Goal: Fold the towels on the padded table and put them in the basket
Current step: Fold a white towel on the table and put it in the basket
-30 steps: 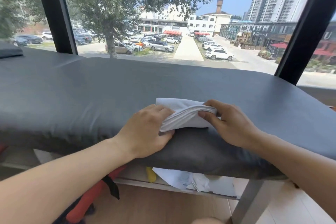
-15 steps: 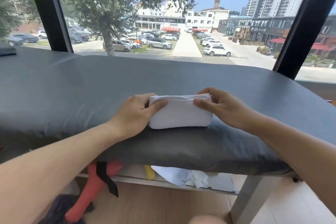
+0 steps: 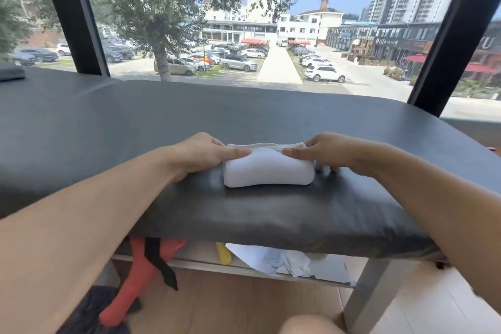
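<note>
A white towel [image 3: 267,168], folded into a small thick rectangle, lies near the front edge of the dark grey padded table [image 3: 108,122]. My left hand [image 3: 202,152] grips its left end, thumb on top and fingers behind. My right hand [image 3: 325,150] grips its right end the same way, with fingertips touching the padding beside it. No basket is in view.
A large window with black frame posts [image 3: 71,13] stands right behind the table. Under the table a low shelf [image 3: 244,270] holds papers [image 3: 271,257] and a yellow object. A red-orange item with a black strap [image 3: 141,276] hangs at lower left. A dark cushion [image 3: 10,73] sits far left.
One second ago both hands were turning over the towel's last fold. Now the towel lies flat as a compact rectangle, with a hand at each end.
</note>
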Tool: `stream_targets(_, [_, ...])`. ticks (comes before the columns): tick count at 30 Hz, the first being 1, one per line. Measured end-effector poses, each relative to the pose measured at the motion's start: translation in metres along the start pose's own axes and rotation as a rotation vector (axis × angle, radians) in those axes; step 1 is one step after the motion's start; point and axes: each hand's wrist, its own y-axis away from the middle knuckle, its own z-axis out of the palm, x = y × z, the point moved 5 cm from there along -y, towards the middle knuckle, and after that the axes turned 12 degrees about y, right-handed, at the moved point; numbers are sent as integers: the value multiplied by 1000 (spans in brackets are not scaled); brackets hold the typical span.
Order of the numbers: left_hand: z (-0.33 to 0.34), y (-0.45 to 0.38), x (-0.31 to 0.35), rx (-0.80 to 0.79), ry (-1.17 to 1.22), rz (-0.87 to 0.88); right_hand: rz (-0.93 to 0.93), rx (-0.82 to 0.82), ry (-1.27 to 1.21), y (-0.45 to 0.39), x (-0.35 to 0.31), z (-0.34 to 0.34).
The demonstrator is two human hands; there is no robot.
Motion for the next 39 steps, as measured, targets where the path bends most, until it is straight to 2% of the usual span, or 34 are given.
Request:
stream_targets(5, [-2,6,-2,-162,72,39,-123,-205,-185,3,-2,-3])
stream_targets(7, [-3,10,-1,-193,125,108,-200,-184,-277,5,-6,-5])
stream_targets(9, [-5,13,5,-143,143,208,-270,-86,-347,6,-10,-8])
stream_targets(11, [-11,15,14,-28,117,346,-374,105,-337,7,-16,-15])
stream_targets(13, [-13,17,24,71,-59,497,-496,355,-218,7,-23,-16])
stream_targets(15, [-7,20,27,150,-320,657,-532,515,-89,9,-27,-6])
stream_targets(17, [1,24,21,179,-454,747,-540,502,-72,13,-27,8])
stream_targets(19, [6,29,12,146,-474,804,-586,424,-54,19,-25,20])
stream_targets(21, [9,35,4,64,-466,802,-631,367,28,27,-19,26])
stream_targets(23, [13,39,0,-18,-432,714,-653,314,38,36,-16,25])
stream_targets(26, [21,36,2,-43,-189,585,-591,253,-210,39,-13,20])
stream_targets(28, [22,30,7,2,-66,521,-525,284,-394,30,-13,17])
stream_targets(29, [21,26,8,32,-51,499,-501,338,-408,25,-13,15])
stream_targets(31, [19,22,6,16,-112,464,-437,382,-320,16,-11,12])
stream_targets(35, [24,27,-9,-132,-492,486,-315,55,-146,13,-4,25])
stream_targets(39, [35,32,-23,-71,-598,446,-301,20,-95,12,2,35])
